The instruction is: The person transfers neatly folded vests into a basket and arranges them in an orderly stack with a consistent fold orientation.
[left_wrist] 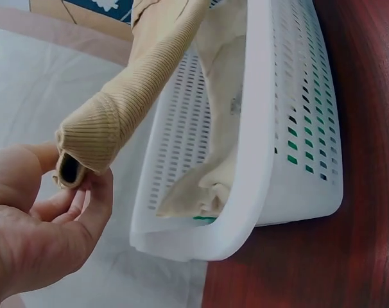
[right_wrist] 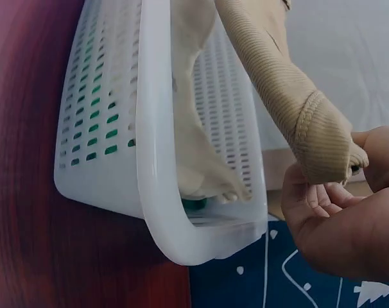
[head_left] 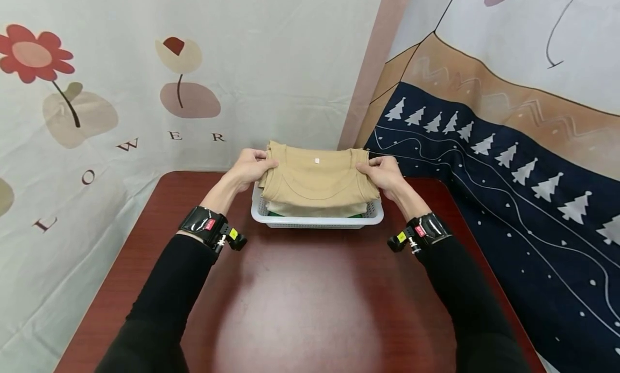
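Observation:
A folded tan shirt (head_left: 317,179) with ribbed edges and a small white label hangs above a white plastic basket (head_left: 317,222). My left hand (head_left: 249,167) pinches its left corner between thumb and fingers; my right hand (head_left: 382,173) pinches the right corner. Both wrist views show the shirt raised clear of the basket rim near the hands. Inside the basket lies a paler beige folded garment (left_wrist: 223,96), with something green (right_wrist: 194,204) beneath it, mostly hidden.
The basket stands on a dark red wooden table (head_left: 300,297) near its back edge. Behind hangs a pale curtain (head_left: 271,66) with printed flowers; to the right is a dark blue cloth (head_left: 484,190) with white trees.

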A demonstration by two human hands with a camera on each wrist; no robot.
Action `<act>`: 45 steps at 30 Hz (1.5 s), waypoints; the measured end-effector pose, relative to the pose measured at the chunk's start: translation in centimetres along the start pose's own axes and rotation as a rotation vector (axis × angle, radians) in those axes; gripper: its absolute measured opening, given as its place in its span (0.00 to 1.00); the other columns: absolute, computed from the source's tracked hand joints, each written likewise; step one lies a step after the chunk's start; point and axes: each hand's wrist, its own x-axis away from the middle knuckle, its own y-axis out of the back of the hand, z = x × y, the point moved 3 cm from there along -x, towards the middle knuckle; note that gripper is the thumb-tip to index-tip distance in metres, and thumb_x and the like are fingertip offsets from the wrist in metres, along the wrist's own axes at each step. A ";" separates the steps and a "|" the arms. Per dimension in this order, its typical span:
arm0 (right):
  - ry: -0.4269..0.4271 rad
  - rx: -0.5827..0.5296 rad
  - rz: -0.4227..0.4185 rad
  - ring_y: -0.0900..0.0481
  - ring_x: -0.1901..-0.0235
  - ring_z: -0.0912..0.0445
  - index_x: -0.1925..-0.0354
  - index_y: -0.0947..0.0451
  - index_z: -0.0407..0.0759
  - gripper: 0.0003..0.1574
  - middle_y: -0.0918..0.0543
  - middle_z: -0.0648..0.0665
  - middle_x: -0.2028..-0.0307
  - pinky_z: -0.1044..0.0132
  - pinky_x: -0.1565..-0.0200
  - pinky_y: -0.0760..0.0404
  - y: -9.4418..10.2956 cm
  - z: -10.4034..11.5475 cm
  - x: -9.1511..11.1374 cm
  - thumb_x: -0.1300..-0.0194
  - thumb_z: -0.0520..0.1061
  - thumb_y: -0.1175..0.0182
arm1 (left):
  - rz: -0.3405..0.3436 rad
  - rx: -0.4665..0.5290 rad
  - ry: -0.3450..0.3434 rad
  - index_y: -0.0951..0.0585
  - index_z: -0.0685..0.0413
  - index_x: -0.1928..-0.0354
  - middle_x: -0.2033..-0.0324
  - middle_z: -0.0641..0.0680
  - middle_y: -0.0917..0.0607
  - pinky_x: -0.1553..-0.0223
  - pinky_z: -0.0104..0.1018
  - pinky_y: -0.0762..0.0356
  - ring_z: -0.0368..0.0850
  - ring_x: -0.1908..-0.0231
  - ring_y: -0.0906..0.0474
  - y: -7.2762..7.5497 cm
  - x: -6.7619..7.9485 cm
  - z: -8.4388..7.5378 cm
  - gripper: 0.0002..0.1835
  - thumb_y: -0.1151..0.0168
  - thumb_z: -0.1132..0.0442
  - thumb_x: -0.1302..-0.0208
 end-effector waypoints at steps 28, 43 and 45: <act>0.144 0.721 -0.066 0.22 0.64 0.44 0.82 0.39 0.49 0.31 0.33 0.47 0.77 0.57 0.60 0.20 -4.6 -0.8 -1.3 0.18 0.43 0.45 | -0.103 -0.813 -0.108 0.31 0.48 0.79 0.80 0.49 0.29 0.65 0.44 0.16 0.55 0.65 0.20 -1.2 -7.3 7.2 0.25 0.38 0.54 0.19; 0.115 0.858 -0.106 0.12 0.48 0.34 0.57 0.20 0.33 0.05 0.13 0.24 0.45 0.41 0.48 0.11 -5.5 -1.4 -1.3 0.28 0.34 0.42 | -0.173 -0.964 -0.140 0.14 0.69 0.53 0.45 0.73 0.10 0.49 0.60 0.08 0.73 0.45 0.11 -4.6 -3.5 4.8 0.12 0.46 0.78 0.28; 0.123 0.876 -0.102 0.12 0.46 0.32 0.55 0.19 0.32 0.07 0.14 0.23 0.43 0.40 0.46 0.10 -5.5 -1.5 -1.3 0.28 0.33 0.43 | -0.181 -0.975 -0.142 0.14 0.68 0.50 0.44 0.74 0.10 0.51 0.63 0.08 0.76 0.44 0.11 -4.3 -6.0 7.2 0.13 0.45 0.77 0.28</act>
